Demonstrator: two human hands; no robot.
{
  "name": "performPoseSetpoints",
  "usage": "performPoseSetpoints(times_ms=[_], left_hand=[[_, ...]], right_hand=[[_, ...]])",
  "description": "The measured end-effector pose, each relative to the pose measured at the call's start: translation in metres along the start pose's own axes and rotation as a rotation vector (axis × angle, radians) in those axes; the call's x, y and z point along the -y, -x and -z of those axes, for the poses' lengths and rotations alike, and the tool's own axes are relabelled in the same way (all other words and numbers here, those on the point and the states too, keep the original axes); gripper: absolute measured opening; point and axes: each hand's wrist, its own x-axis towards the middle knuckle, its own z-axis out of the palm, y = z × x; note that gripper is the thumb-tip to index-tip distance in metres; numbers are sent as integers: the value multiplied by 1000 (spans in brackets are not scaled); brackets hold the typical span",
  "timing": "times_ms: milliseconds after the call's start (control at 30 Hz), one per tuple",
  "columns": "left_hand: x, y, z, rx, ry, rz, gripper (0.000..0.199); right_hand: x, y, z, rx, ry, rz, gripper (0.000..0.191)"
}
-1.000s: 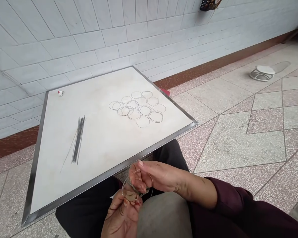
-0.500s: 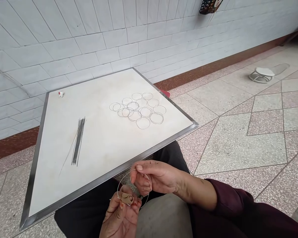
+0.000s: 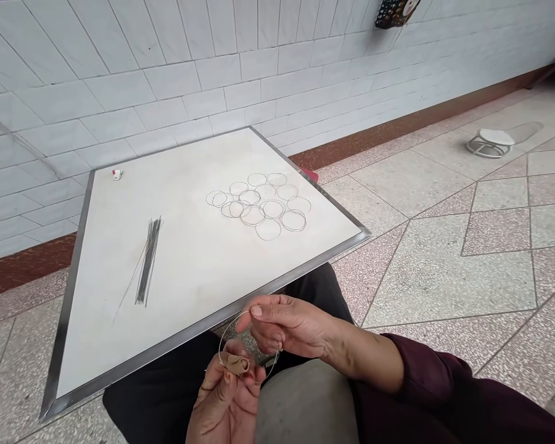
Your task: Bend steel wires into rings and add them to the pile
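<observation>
Over my lap, below the table's front edge, both hands are on one thin wire ring [image 3: 221, 345]. My left hand [image 3: 224, 394] is closed on the lower part of the ring, together with a rolled strip of tan fabric [image 3: 237, 364]. My right hand [image 3: 282, 324] pinches the top of the ring between thumb and forefinger, its other fingers curled. Part of the ring passes behind the right fingers. On the white table [image 3: 185, 265] lie several loose wire rings [image 3: 268, 229], some overlapping, and a bundle of straight wires [image 3: 148, 265] with one stray wire angled off it.
A small white and red object [image 3: 117, 174] sits at the table's far left corner. The metal table edge [image 3: 203, 333] runs just beyond my hands. A tiled wall [image 3: 176, 105] stands behind, and a low white stool [image 3: 490, 142] is on the floor at right.
My right hand has shifted slightly up and left along the ring, and its fingers have curled more. The fabric strip has turned slightly in my left hand. The view has moved a little.
</observation>
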Motion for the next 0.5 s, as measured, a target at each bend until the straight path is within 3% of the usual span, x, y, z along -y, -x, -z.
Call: performPoseSetpoints(times_ms=[167,333,500], left_hand=[[-5,-3,3,7,111,-26,23],[-6,-4,0,3,194,-88,15],[-4,-4,-5,-1,191,-105,10]], right_hand=[[-2,5,-2,122,4,-29,56],[-12,5,-5,117,144,86,42],[-19,0,-10,77,180,100,29]])
